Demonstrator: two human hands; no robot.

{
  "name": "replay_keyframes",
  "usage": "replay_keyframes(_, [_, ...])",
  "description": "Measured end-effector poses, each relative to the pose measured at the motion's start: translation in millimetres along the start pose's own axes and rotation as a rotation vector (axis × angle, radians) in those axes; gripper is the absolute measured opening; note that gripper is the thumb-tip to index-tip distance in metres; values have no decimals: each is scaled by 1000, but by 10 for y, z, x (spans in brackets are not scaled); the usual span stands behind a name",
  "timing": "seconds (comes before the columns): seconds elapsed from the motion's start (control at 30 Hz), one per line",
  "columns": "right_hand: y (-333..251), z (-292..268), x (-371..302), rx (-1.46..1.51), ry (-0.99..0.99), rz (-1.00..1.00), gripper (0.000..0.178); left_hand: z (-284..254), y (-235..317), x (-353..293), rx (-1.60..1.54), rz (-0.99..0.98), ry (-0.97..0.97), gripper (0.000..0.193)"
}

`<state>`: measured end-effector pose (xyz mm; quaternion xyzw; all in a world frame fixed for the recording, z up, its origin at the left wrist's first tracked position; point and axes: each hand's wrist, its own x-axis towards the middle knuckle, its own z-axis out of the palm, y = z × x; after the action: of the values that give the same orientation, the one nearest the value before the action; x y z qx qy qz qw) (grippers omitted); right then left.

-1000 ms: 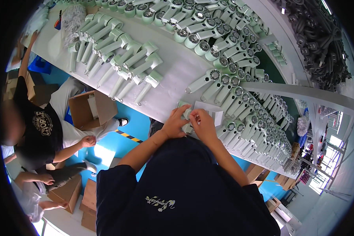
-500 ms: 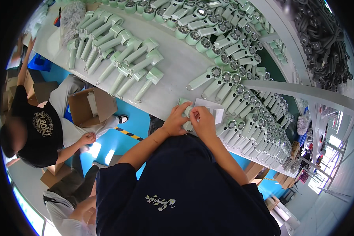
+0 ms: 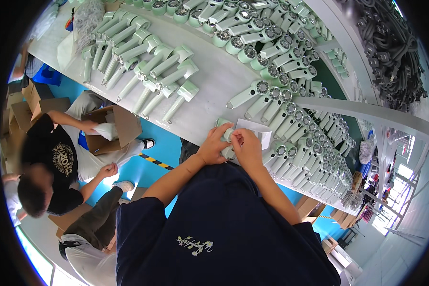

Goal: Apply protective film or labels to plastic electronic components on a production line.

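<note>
At the near edge of the table, close to my body, a pale green hair dryer [image 3: 228, 135] lies under both hands, mostly covered by them. My left hand [image 3: 214, 145] is wrapped round it, thumb and fingers on either side. Fingertips of my right hand [image 3: 245, 145] are pinched together against its right side; whatever small thing they hold is hidden. Just beyond my right hand sits a white open box or tray [image 3: 261, 128], its contents unclear.
Rows of pale green hair dryers [image 3: 245, 95] fill the right and far table [image 3: 209, 86]; another group [image 3: 152, 71] lies left. A metal frame post [image 3: 362, 112] crosses at right, below bundled black cords [image 3: 391, 52]. At left, a seated person [image 3: 57, 157] works beside a cardboard box [image 3: 128, 126].
My hands stay almost in place. The person at left has leaned toward the cardboard box and now has one hand at its opening with a white item.
</note>
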<state>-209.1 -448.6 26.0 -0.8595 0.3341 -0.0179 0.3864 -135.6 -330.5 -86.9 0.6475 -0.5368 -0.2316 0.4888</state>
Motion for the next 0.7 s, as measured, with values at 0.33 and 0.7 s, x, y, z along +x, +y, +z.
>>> replay_keyframes(0.33, [290, 38, 15, 647, 121, 368, 14, -3, 79, 4, -5, -51, 49, 52])
replay_keyframes(0.7, [233, -92, -461, 366, -165, 197, 13, -25, 107, 24, 3, -48, 43, 54])
